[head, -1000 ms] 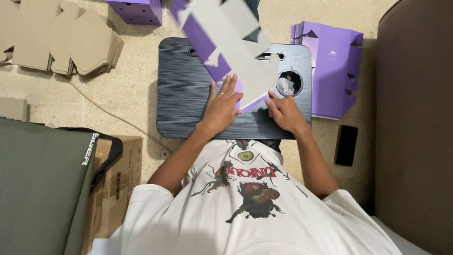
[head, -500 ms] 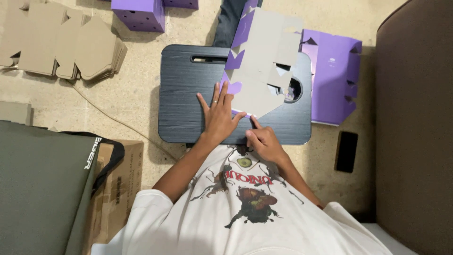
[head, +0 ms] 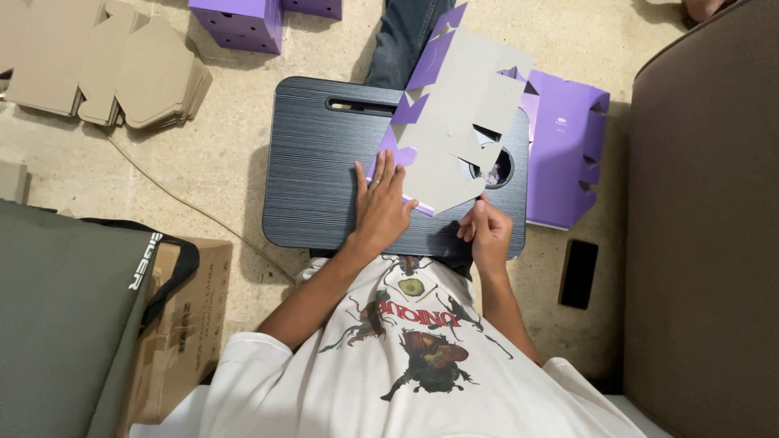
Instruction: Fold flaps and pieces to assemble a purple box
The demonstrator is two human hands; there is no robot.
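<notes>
Head view: Speckled beige floor (head: 243,162) surrounds a dark grey lap desk (head: 316,178) with a slot handle near its far edge and a round cup hole at its right. Resting on the desk is a flat box blank (head: 454,138), grey on the visible face with purple edges, tilted up and away from the person. Left hand (head: 381,207) lies open, fingers spread, pressing the blank's lower left edge against the desk. Right hand (head: 487,231) is closed, pinching the blank's lower corner between thumb and fingers. Just right of the desk lies a purple folded box blank (head: 568,154). A stack of brown cardboard blanks (head: 105,65) sits at upper left, well apart. A black phone (head: 578,273) lies on the floor beside a brown sofa (head: 706,227).
</notes>
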